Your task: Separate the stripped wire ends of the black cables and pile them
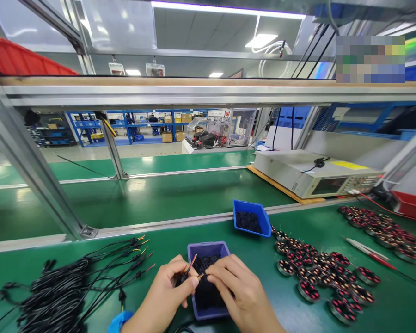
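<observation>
My left hand [171, 284] pinches the end of a black cable, whose thin red and yellow wires [193, 260] fan out past the fingertips. Close against it, my right hand [238, 283] has thumb and forefinger pressed together at the tip of one wire; a small dark piece seems to be between them, too small to name. Both hands are over a purple bin [211, 316] holding many small black pieces. On the left lies a pile of black cables [60, 293] with bare coloured wire ends. A blue band [119, 321] circles my left wrist.
Behind the bin is a blue tray [265, 217] of black pieces. Several round copper-wound motor stators [308, 290] cover the right side, with tweezers [369, 252] and a red bin [412, 206]. A grey instrument [284, 166] stands behind. A metal shelf frame [208, 96] crosses overhead.
</observation>
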The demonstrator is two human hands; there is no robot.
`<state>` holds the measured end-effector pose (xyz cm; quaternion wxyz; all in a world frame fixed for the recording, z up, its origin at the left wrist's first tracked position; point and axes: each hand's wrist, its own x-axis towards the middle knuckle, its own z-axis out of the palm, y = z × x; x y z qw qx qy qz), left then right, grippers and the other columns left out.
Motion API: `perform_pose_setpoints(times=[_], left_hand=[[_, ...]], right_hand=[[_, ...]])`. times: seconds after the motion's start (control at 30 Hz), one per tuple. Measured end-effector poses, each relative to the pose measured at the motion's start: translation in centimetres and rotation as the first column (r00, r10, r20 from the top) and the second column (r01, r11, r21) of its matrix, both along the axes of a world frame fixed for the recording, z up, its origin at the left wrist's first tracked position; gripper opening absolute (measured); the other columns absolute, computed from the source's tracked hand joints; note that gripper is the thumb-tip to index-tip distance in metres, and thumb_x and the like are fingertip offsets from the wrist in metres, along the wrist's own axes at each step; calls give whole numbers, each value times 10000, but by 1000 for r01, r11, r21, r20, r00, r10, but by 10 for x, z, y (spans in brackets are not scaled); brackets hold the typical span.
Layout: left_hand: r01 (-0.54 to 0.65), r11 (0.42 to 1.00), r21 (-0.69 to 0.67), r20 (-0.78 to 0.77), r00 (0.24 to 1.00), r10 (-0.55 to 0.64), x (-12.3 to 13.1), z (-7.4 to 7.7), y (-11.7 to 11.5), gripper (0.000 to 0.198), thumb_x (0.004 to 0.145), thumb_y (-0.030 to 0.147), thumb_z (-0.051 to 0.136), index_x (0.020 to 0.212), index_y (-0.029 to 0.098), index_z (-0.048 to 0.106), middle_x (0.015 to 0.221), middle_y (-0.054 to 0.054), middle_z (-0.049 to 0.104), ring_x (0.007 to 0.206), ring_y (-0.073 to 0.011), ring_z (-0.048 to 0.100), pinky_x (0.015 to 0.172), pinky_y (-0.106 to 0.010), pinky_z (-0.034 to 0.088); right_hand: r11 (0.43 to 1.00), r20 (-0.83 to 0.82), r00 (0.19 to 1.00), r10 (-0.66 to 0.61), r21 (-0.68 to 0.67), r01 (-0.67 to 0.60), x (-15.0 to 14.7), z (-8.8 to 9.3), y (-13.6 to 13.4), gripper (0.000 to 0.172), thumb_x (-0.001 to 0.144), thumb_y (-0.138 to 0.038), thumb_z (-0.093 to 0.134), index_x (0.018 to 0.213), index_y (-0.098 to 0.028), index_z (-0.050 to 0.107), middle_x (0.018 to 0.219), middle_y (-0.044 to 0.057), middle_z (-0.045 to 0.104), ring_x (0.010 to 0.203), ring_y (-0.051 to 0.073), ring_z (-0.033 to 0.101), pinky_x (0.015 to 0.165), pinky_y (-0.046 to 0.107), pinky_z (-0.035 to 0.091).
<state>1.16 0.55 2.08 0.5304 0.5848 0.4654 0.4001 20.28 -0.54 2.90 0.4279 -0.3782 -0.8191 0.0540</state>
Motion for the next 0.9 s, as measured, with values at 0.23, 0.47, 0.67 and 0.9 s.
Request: perform_pose_setpoints(times=[0.23,0.47,0.67,0.9], left_hand=[[-7,985,171,-151,988,34,-3,-3,-2,195,777,343,709,673,178,716,730,-5,493,735,-176,504,625,-255,446],[88,991,-103,140,987,-73,-2,-3,0,352,763,502,733,713,162,653,653,20,486,603,-132,479,458,-194,383],[104,983,-151,193,978,-73,-2,1,-2,387,728,526,769,715,160,642,625,28,504,604,-124,488,473,-189,384],[122,980,-154,200,976,-90,-3,-2,-2,369,752,514,757,727,163,645,622,24,528,590,-118,475,479,-192,383]], right_hand=[[987,2,998,62,-146,-61,0,-3,-3,230,981,-147,501,878,-205,698,786,50,697,733,190,634,668,275,507],[897,-349,932,-101,-436,-66,-8,-9,-4,186,904,-291,626,816,-232,778,764,25,751,693,181,682,670,245,531],[794,-530,819,-221,-585,-165,-13,-11,-4,310,828,-498,700,851,-210,812,752,51,751,589,170,629,511,225,522],[811,-573,781,-247,-563,-156,-19,-10,-2,379,774,-585,745,815,-217,823,744,62,754,562,166,614,494,233,534]])
